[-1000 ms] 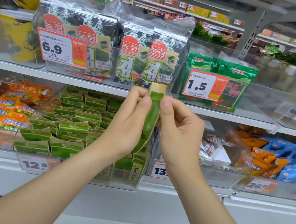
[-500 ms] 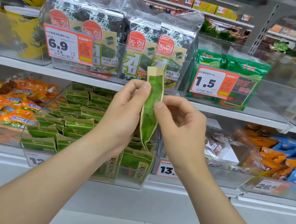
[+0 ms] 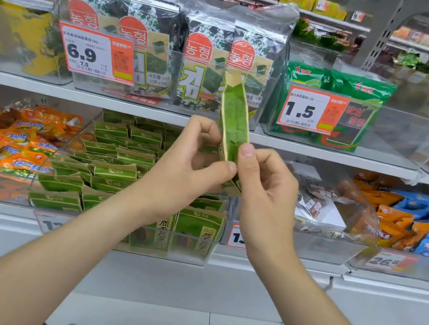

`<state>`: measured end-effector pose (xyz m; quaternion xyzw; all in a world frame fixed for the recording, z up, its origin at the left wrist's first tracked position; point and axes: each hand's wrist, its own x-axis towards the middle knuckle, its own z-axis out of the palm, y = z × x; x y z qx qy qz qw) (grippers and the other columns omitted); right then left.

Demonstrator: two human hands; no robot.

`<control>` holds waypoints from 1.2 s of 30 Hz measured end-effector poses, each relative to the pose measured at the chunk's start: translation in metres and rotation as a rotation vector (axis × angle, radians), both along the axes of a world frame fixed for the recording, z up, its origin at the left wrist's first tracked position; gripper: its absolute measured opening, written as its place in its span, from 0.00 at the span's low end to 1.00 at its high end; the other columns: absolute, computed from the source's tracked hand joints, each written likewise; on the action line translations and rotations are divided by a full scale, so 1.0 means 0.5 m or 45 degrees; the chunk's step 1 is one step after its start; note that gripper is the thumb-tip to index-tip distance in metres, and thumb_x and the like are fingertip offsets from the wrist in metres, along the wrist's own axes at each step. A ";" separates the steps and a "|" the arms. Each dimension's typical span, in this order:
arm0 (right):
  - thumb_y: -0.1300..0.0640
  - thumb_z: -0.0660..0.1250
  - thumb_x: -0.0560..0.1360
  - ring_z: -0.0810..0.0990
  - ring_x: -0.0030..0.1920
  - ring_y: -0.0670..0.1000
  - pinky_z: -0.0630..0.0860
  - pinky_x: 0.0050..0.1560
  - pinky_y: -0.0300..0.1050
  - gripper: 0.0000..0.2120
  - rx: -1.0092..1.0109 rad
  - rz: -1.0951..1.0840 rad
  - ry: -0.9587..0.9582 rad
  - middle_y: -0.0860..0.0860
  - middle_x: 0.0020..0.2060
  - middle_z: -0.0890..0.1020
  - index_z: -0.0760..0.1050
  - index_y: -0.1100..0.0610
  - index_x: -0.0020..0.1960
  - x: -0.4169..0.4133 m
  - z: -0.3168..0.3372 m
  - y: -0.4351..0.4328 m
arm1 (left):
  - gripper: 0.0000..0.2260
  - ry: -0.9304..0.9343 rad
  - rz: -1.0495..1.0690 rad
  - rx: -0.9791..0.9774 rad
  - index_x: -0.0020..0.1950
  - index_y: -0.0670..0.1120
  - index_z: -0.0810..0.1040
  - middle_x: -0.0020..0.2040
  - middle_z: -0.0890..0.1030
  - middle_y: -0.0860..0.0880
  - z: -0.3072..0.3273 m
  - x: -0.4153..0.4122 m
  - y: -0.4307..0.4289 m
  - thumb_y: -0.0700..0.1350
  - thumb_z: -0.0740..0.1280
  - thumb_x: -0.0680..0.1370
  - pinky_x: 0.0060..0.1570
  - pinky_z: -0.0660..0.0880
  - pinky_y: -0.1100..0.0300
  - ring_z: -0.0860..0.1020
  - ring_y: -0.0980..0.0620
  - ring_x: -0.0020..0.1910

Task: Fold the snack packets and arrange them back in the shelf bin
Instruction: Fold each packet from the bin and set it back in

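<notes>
Closest to the camera, both forearms reached up in front of the shelves. The left hand [image 3: 188, 158] pinched the lower part of the snack packet [image 3: 235, 120] between thumb and curled fingers. The right hand [image 3: 263, 181] gripped the same stretch from the other side, its thumb pressed against the packet's edge. The packet stood nearly upright between them, held in the air in front of the shelf bin [image 3: 193, 251] and not yet in it.

It looked light and thin, a soft foil or paper sleeve that would bend readily and probably keep a crease once pressed. The contents, likely brittle sheets, could crack under a hard squeeze. The flat sealed ends and the side seams seemed the safest places to hold it, with the fold run along the edge rather than across the middle.

The packet was narrow and long, seen almost edge-on. It was green down the face, with tan borders and a tan, angled top flap.

Behind the hands, the clear bin held many matching green packets [image 3: 116, 172], most lying in rows and a few standing at the front. Farther back, on the upper shelf [image 3: 131, 110], stood larger seaweed packs [image 3: 205, 68] behind an orange price tag [image 3: 95, 55].
</notes>
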<state>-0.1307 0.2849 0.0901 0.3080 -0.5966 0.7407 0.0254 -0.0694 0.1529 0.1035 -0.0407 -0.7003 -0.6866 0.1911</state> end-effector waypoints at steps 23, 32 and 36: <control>0.50 0.73 0.81 0.85 0.38 0.51 0.82 0.37 0.51 0.08 0.208 -0.142 -0.009 0.52 0.40 0.88 0.81 0.54 0.55 -0.012 0.010 0.045 | 0.11 0.047 0.223 -0.110 0.63 0.47 0.76 0.63 0.82 0.50 -0.019 0.002 -0.023 0.41 0.71 0.82 0.44 0.83 0.54 0.85 0.53 0.49; 0.59 0.74 0.79 0.89 0.50 0.61 0.87 0.47 0.56 0.12 -0.059 -0.019 -0.487 0.59 0.48 0.89 0.85 0.63 0.60 -0.022 -0.005 0.047 | 0.17 0.006 0.289 0.008 0.73 0.45 0.75 0.59 0.88 0.48 -0.020 -0.004 -0.021 0.40 0.69 0.84 0.59 0.83 0.45 0.86 0.49 0.58; 0.60 0.71 0.81 0.88 0.49 0.58 0.86 0.52 0.62 0.11 -0.093 -0.116 -0.470 0.59 0.49 0.89 0.85 0.64 0.61 -0.032 -0.015 0.044 | 0.17 -0.021 0.064 0.111 0.74 0.49 0.75 0.61 0.87 0.46 -0.003 0.009 -0.022 0.36 0.61 0.87 0.48 0.86 0.43 0.86 0.42 0.56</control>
